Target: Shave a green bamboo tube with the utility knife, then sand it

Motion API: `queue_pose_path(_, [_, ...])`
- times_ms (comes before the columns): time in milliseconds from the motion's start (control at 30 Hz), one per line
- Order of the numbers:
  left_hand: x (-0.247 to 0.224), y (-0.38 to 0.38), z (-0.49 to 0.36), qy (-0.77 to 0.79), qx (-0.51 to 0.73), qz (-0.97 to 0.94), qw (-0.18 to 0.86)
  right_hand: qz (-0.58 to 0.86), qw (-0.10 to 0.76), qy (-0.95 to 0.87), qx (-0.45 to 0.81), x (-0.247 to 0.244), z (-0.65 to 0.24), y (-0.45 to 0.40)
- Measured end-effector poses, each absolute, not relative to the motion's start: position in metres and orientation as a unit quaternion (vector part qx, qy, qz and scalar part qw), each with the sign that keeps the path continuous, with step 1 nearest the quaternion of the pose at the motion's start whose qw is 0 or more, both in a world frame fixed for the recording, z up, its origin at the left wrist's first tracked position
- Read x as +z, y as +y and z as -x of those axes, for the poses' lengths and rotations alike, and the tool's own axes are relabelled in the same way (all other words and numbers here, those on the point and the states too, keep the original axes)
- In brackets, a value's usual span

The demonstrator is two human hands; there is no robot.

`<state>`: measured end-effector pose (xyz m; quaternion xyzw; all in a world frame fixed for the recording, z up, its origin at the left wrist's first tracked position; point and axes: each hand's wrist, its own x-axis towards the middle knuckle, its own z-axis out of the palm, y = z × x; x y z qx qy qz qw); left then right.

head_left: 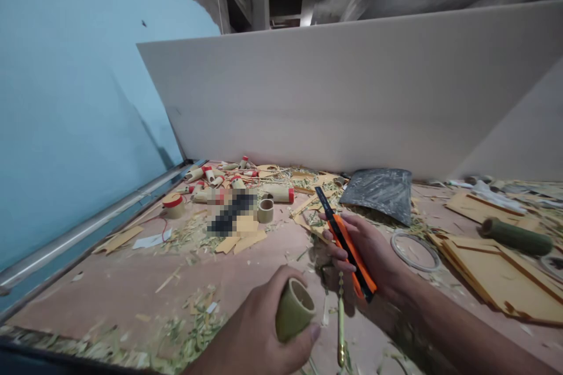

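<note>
Two bare hands are in view, and each holds something. The left hand [264, 325] is curled round a short bamboo tube [290, 316], open just as far as the tube's width, with digits against its far and near sides. The tube is green and smooth outside, with a thick, pale cut rim and a hollow middle. Its long axis slants, with the open mouth turned up and towards the right hand [373, 246].

That hand lies half open, loosely closed on an orange and black cutter [349, 252]. The cutter's long axis runs slantwise: its dark blade end points away from the person and leftwards, beyond the fingertips, and its butt lies back near the wrist.

Between the two grips, a thin gold-coloured stick [341, 334] with a beaded upper part points roughly away from the person. Beyond the left hand, a pale bamboo ring [265, 211] stands upright on the table [132, 293]; beyond the right hand is a dark grey sheet [378, 194].

The tube's base and lower side are hidden by the left hand, and its inside is shadowed. A blocky blur covers a dark thing left of the ring, so its shape cannot be told.
</note>
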<state>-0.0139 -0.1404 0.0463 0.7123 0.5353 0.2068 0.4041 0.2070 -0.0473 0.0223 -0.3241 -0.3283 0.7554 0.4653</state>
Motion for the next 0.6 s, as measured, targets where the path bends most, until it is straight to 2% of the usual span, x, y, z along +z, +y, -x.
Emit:
queue_pose_path(167, [0.067,-0.117,-0.007,0.415,0.128,-0.818,0.379,0.28,0.472,-0.285,0.786,0.02,-0.199,-0.059])
queue_pose_path(367, [0.051,-0.102,-0.053,0.381,-0.137,-0.884,0.234,0.202,0.471,-0.219,0.831,0.018,-0.195,-0.067])
queue_pose_path(433, [0.042,-0.101,-0.062,0.393,-0.136,-0.888,0.197,0.193,0.468,-0.215,0.835,0.017,-0.197,-0.067])
queue_pose_path(600, [0.028,-0.101,-0.066,0.376,-0.079,-0.901,0.199,0.196,0.478,-0.213,0.829,0.019,-0.2,-0.064])
